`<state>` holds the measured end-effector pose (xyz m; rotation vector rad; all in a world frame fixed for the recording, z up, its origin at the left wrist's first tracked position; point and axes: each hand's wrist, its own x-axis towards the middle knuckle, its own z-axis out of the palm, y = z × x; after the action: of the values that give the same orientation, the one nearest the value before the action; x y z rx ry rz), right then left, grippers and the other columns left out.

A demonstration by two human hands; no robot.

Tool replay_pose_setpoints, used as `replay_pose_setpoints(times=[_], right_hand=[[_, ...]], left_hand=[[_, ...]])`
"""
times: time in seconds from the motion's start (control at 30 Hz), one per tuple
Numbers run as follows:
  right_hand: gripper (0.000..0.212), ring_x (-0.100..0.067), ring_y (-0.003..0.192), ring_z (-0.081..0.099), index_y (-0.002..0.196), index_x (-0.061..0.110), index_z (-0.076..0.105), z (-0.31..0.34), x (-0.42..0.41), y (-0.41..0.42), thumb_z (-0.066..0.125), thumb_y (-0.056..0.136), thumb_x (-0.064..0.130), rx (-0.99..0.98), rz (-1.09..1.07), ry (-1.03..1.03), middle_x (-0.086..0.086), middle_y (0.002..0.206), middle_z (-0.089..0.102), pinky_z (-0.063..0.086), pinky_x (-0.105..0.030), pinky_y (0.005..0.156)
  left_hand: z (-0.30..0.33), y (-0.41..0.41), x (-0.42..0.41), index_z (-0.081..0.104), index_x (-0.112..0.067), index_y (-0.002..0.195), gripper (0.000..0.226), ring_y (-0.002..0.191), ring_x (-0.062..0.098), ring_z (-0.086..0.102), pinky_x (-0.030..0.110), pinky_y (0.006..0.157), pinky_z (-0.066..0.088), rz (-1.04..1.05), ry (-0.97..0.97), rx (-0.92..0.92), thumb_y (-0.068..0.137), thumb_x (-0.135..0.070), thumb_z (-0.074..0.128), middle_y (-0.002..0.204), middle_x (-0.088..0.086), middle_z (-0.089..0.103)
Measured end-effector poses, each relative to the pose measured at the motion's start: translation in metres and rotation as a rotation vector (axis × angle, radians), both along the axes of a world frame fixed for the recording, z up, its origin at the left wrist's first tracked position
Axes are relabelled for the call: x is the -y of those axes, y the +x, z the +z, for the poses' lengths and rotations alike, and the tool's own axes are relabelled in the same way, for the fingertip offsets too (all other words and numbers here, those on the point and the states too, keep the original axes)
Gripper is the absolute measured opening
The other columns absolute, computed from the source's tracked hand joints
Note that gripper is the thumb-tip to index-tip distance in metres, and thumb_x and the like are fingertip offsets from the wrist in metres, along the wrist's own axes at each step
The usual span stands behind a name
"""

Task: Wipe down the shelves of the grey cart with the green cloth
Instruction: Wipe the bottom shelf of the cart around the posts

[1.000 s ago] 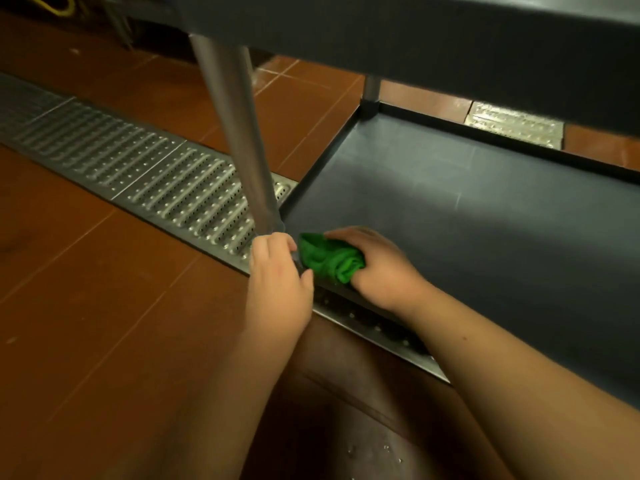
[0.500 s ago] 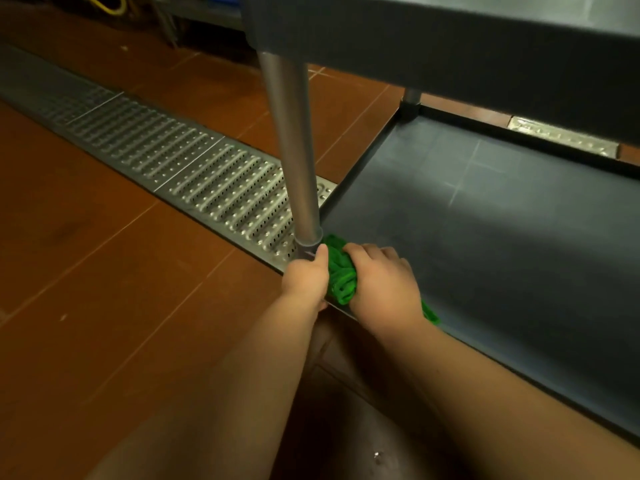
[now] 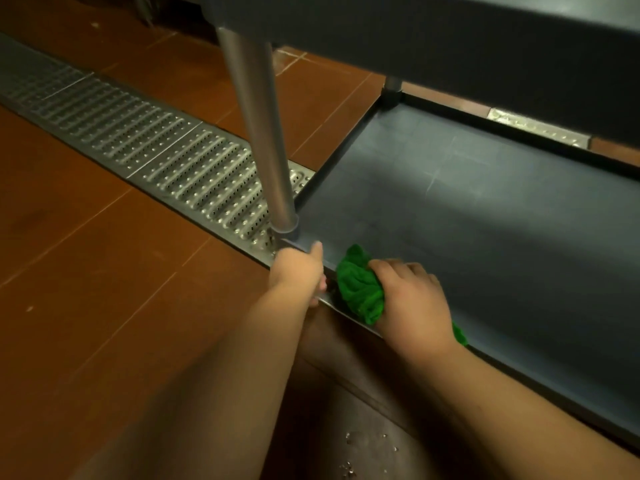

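Fingers (image 3: 398, 271) of the right hand (image 3: 412, 303) were curled over the bunched green cloth (image 3: 360, 289), clenched on it and pressing it to the front edge of the bottom shelf (image 3: 485, 220) of the grey cart. Left hand (image 3: 298, 271) gripped the shelf's front-left corner, thumb up over the rim, just below the foot of the metal post (image 3: 259, 133).

Surface: shelf dark grey, matte, with faint pale scratch lines toward its middle; raised lip along the far and left sides. An upper shelf (image 3: 450, 32) overhung it. Room: red-brown tiled floor (image 3: 86, 289); a perforated steel drain grate (image 3: 156, 154) ran diagonally past the post. Small shiny specks lay on the floor by the near edge.

Change from half a second earlier: the cloth had shifted right, away from the post base; a gap was open between cloth and left hand, where before the two were touching. Left hand stayed on the corner.

A tail of cloth showed behind the right wrist, on the shelf.
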<state>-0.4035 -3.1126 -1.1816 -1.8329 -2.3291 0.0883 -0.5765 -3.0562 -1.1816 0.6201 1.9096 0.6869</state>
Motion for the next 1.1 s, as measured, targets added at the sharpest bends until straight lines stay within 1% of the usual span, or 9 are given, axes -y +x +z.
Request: replay_pose_setpoints(times=[0.13, 0.27, 0.37, 0.47, 0.53, 0.7, 0.83, 0.97, 1.1], right_hand=[[0.051, -0.032, 0.094, 0.06, 0.118, 0.026, 0.059, 0.003, -0.005, -0.01, 0.069, 0.07, 0.04, 0.016, 0.008, -0.018, -0.001, 0.112, 0.067, 0.046, -0.039, 0.072], [0.056, -0.032, 0.098, 0.059, 0.122, 0.028, 0.056, 0.008, 0.014, 0.025, 0.072, 0.069, 0.039, 0.016, -0.007, -0.067, 0.0, 0.118, 0.065, 0.047, -0.039, 0.075], [0.055, -0.032, 0.1, 0.059, 0.123, 0.027, 0.056, 0.004, 0.037, 0.06, 0.073, 0.071, 0.035, -0.014, -0.045, -0.048, 0.0, 0.122, 0.064, 0.048, -0.041, 0.076], [0.051, -0.032, 0.099, 0.059, 0.12, 0.027, 0.058, -0.001, 0.038, 0.062, 0.072, 0.071, 0.034, -0.043, -0.076, -0.036, 0.0, 0.119, 0.065, 0.049, -0.042, 0.075], [0.05, -0.032, 0.097, 0.06, 0.118, 0.028, 0.058, -0.001, 0.035, 0.056, 0.073, 0.071, 0.038, -0.025, -0.074, -0.024, 0.0, 0.117, 0.065, 0.048, -0.04, 0.073], [0.055, -0.033, 0.098, 0.06, 0.122, 0.027, 0.056, 0.002, 0.058, 0.101, 0.074, 0.07, 0.034, -0.01, -0.095, -0.072, 0.0, 0.12, 0.065, 0.049, -0.04, 0.074], [0.053, -0.033, 0.096, 0.062, 0.118, 0.027, 0.059, 0.002, 0.089, 0.151, 0.076, 0.068, 0.034, -0.006, -0.191, -0.055, 0.001, 0.116, 0.067, 0.047, -0.039, 0.071], [0.047, -0.032, 0.094, 0.062, 0.113, 0.027, 0.061, 0.0, 0.088, 0.144, 0.071, 0.068, 0.034, -0.007, -0.225, -0.031, 0.002, 0.112, 0.068, 0.046, -0.039, 0.072], [0.049, -0.029, 0.099, 0.061, 0.118, 0.029, 0.059, 0.002, 0.089, 0.154, 0.071, 0.071, 0.037, -0.011, -0.194, -0.048, 0.003, 0.116, 0.067, 0.045, -0.038, 0.074]], left_hand=[[-0.011, 0.03, 0.009, 0.059, 0.001, 0.109, 0.049, 0.092, 0.039, 0.067, 0.05, 0.079, 0.058, -0.103, -0.038, -0.115, 0.099, -0.041, 0.037, 0.105, 0.023, 0.067], [0.008, 0.025, 0.001, 0.055, -0.004, 0.106, 0.035, 0.077, 0.031, 0.067, 0.041, 0.068, 0.057, 0.058, -0.039, 0.097, 0.103, -0.033, 0.035, 0.094, 0.016, 0.068], [0.028, 0.022, 0.001, 0.05, -0.005, 0.127, 0.04, 0.112, 0.029, 0.063, 0.044, 0.081, 0.051, 0.083, -0.17, 0.224, 0.104, -0.033, 0.033, 0.123, 0.014, 0.064], [0.024, 0.054, 0.023, 0.055, -0.009, 0.09, 0.043, 0.065, 0.021, 0.059, 0.039, 0.06, 0.051, -0.179, -0.272, 0.23, 0.101, -0.046, 0.036, 0.075, 0.008, 0.06], [0.012, 0.081, 0.038, 0.054, -0.009, 0.087, 0.045, 0.053, 0.018, 0.051, 0.034, 0.051, 0.048, -0.262, -0.241, 0.207, 0.101, -0.046, 0.033, 0.066, 0.007, 0.052], [0.001, 0.096, 0.033, 0.053, -0.007, 0.092, 0.042, 0.049, 0.018, 0.046, 0.026, 0.046, 0.044, -0.095, -0.157, 0.156, 0.103, -0.04, 0.031, 0.066, 0.006, 0.052], [0.0, 0.094, 0.034, 0.055, -0.005, 0.096, 0.045, 0.054, 0.018, 0.049, 0.031, 0.049, 0.049, -0.073, -0.147, 0.121, 0.103, -0.042, 0.031, 0.069, 0.007, 0.054], [0.0, 0.136, 0.064, 0.057, -0.007, 0.086, 0.055, 0.052, 0.02, 0.053, 0.037, 0.061, 0.056, -0.318, -0.206, 0.21, 0.096, -0.057, 0.037, 0.063, 0.006, 0.054], [-0.011, 0.182, 0.082, 0.059, 0.001, 0.1, 0.056, 0.055, 0.024, 0.058, 0.032, 0.05, 0.051, -0.344, -0.115, 0.133, 0.1, -0.048, 0.032, 0.071, 0.013, 0.058]])
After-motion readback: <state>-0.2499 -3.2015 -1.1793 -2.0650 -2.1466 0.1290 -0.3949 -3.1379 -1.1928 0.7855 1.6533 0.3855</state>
